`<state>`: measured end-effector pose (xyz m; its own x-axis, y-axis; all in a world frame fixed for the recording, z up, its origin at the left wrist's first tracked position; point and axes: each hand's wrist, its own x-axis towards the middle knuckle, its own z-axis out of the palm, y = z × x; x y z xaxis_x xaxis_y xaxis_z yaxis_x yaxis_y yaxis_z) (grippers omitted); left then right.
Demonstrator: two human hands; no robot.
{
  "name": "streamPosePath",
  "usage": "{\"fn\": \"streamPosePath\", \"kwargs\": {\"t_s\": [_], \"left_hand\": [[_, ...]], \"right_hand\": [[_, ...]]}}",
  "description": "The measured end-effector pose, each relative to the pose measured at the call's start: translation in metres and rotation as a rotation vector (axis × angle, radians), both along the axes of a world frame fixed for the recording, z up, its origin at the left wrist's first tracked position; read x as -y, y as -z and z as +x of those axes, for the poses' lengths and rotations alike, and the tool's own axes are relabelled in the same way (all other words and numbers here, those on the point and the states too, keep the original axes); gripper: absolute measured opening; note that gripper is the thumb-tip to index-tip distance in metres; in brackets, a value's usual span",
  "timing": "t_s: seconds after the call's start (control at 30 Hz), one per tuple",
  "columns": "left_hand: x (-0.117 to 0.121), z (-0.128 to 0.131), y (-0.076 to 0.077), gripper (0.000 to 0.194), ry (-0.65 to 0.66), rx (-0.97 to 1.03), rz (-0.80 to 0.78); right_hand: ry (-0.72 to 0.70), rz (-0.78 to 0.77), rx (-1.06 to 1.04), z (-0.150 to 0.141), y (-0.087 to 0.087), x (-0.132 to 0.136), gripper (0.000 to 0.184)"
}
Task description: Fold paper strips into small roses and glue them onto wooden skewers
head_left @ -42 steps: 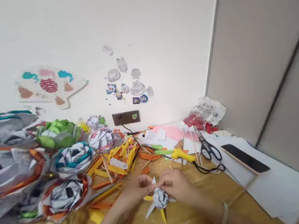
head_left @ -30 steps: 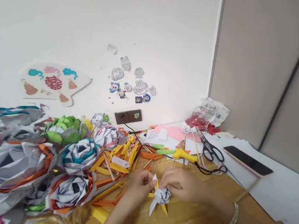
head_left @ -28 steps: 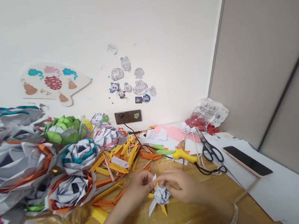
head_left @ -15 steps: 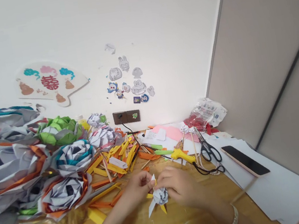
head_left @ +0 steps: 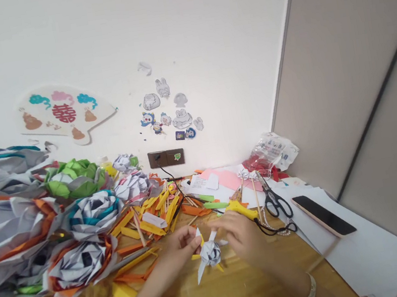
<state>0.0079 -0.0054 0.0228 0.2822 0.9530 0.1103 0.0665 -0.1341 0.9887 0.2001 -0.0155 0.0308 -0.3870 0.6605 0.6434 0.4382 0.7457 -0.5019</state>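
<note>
A small paper flower point(head_left: 210, 253) sits low over the table, with a folded white centre and white and yellow pointed petals sticking out around it. My left hand point(head_left: 182, 248) pinches its upper left petals between thumb and fingers; a white tip rises above the grip. On the other side, my right hand point(head_left: 240, 236) has bent fingers at the end of the flower's upper right white petal. The right thumb is mostly hidden, and this hand is slightly blurred.
Large paper flowers point(head_left: 85, 264) crowd the left. Behind my hands lie yellow and orange paper strips point(head_left: 153, 223), a yellow glue gun point(head_left: 241, 209) with a black cord, and scissors point(head_left: 277, 201). A phone point(head_left: 324, 215) rests on white paper sheets point(head_left: 373, 251) at right.
My right hand has drawn away from the flower's centre toward the upper right, uncovering a white petal. My left hand keeps its pinch. The whole view has shifted slightly.
</note>
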Motion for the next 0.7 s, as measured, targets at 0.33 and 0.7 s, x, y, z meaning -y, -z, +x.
{"fn": "streamPosePath", "kwargs": {"t_s": [0.33, 0.7], "left_hand": [[0.006, -0.002, 0.000, 0.026, -0.061, -0.074, 0.208], [0.024, 0.011, -0.005, 0.018, -0.241, -0.365, 0.682]], "right_hand": [[-0.017, -0.418, -0.420, -0.010, 0.010, -0.008, 0.012], [0.147, 0.146, -0.259, -0.019, 0.000, 0.011, 0.005]]}}
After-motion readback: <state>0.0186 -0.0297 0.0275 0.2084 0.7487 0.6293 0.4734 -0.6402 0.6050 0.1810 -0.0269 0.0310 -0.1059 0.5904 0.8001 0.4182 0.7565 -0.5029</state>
